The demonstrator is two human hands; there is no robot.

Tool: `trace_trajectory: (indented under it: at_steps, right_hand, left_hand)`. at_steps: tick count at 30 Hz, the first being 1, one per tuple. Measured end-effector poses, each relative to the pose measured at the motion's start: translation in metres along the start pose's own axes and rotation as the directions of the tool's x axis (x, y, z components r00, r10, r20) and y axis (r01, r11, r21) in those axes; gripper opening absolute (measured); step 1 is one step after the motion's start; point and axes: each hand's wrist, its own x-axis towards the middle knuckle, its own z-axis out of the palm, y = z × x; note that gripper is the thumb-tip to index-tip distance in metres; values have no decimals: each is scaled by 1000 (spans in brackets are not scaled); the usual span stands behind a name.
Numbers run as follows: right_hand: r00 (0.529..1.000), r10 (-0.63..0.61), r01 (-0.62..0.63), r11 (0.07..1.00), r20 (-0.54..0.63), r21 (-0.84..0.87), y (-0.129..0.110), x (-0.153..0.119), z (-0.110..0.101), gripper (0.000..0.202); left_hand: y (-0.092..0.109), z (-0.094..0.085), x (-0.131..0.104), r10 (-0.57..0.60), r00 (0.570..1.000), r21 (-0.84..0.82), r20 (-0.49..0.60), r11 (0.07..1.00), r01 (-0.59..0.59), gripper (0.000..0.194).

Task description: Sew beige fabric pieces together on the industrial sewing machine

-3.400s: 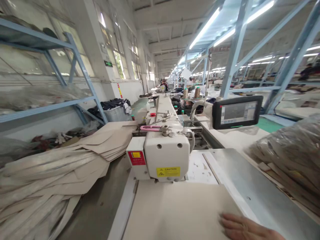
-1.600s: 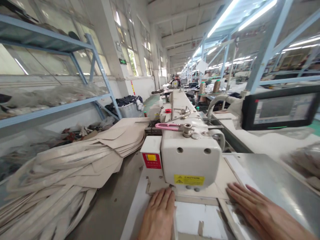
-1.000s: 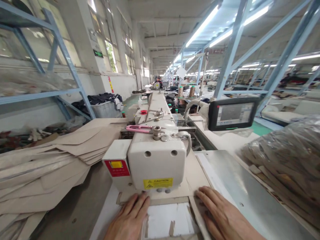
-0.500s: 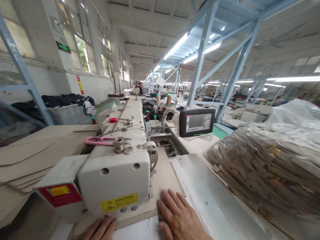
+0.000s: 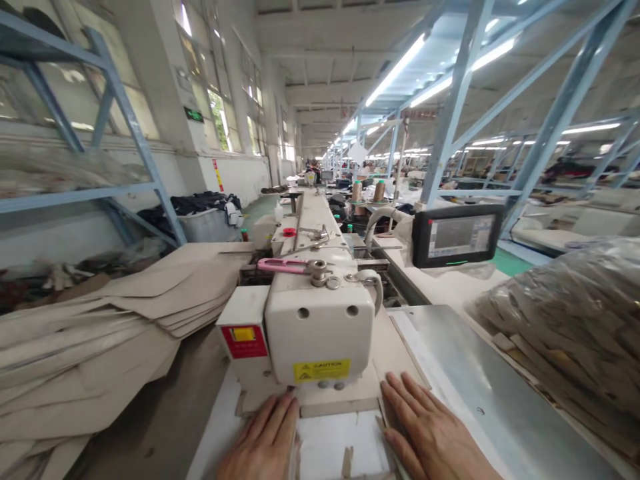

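The sewing machine head (image 5: 320, 327) stands at the centre of the worktop (image 5: 490, 393) and serves as the reference. A beige fabric panel (image 5: 385, 347) lies flat under it, its near edge showing just in front of the machine's yellow caution label (image 5: 321, 370).

The left hand (image 5: 263, 443) lies palm down, fingers extended and together, pressing the near-left corner of the panel directly in front of the machine; it grips nothing. The right hand (image 5: 430, 437) lies flat likewise, fingers slightly spread, on the panel's right edge in front and to the right of the machine; it also grips nothing.

Pink thread snips (image 5: 285, 265) rest on top of the machine. A control screen (image 5: 457, 235) stands behind and to the right of it. A plastic-wrapped bundle (image 5: 570, 320) lies well to its right. Stacked beige cut panels (image 5: 115, 333) lie to its left.
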Motion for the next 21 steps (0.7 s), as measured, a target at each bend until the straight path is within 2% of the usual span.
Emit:
trace_trajectory:
  at_steps: [5, 16, 19, 21]
  right_hand:
    - [986, -81, 65, 992, -147, -111, 2, 2, 2, 50]
    - [974, -121, 90, 982, -190, -166, 5, 5, -3, 48]
    - [963, -141, 102, 979, -228, -175, 5, 4, -1, 47]
    - [947, -138, 111, 988, -291, -110, 11, -5, 16, 48]
  left_hand:
    - [4, 1, -4, -38, 998, -29, 59, 999, 39, 48]
    - [7, 8, -7, -45, 991, -38, 124, 998, 51, 59]
    - [6, 2, -2, -72, 972, -143, 223, 984, 105, 61]
    - [6, -4, 2, -96, 929, -276, 357, 940, 203, 63]
